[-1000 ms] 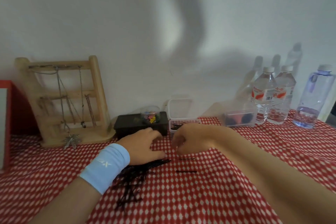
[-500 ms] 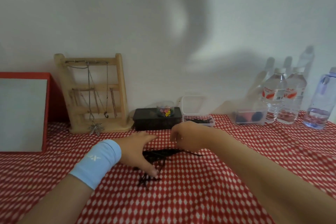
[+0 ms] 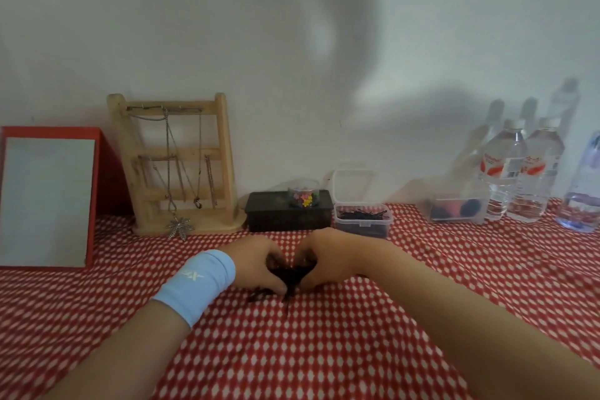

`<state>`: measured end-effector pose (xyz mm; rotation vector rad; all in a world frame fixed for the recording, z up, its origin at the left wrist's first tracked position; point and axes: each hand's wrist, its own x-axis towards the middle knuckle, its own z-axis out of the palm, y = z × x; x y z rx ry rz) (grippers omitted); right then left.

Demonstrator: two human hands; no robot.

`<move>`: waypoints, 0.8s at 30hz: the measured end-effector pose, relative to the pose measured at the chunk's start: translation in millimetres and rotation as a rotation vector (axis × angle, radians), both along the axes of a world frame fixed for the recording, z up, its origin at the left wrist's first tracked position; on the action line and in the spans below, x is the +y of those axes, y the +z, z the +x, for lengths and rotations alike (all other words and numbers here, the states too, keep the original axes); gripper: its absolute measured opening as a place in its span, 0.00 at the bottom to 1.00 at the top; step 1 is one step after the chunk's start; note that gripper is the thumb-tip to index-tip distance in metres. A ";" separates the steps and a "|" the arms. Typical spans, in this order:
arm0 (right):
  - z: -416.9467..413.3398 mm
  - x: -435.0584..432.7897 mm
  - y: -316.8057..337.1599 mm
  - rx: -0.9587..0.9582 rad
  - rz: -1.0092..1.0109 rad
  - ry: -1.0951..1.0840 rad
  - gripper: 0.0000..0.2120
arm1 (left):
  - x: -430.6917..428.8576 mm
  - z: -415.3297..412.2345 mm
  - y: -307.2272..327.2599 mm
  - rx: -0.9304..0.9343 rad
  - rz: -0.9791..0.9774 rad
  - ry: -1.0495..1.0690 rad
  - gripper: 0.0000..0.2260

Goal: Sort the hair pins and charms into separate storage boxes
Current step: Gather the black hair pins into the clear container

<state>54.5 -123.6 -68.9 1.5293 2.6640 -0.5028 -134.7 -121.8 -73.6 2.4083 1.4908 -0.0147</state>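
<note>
Wooden necklace stand (image 3: 181, 169), red-framed mirror (image 3: 48, 201), water bottles (image 3: 519, 172), checked cloth (image 3: 292, 351).

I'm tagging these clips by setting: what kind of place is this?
Probably a home table used as a dressing or craft corner: a red-and-white checked tablecloth against a plain wall, a wooden ladder-style jewellery stand hung with chains, and a red-framed mirror.

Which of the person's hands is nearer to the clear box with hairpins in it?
The right hand. It sits just in front of the box, slightly to its left. The left hand lies farther left, in front of the black box. Both cup a pile of pins.
</note>
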 end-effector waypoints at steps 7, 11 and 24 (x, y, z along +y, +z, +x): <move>45.3 10.2 3.4 -0.037 0.077 -0.125 0.13 | 10.3 42.6 -4.9 -0.161 0.043 -0.009 0.21; 51.1 7.0 9.8 -0.098 0.105 -0.144 0.16 | 8.9 42.6 9.0 -0.250 -0.007 0.000 0.24; 22.9 5.9 -3.0 -0.016 0.057 0.004 0.20 | -0.9 30.0 3.8 -0.090 -0.149 0.042 0.14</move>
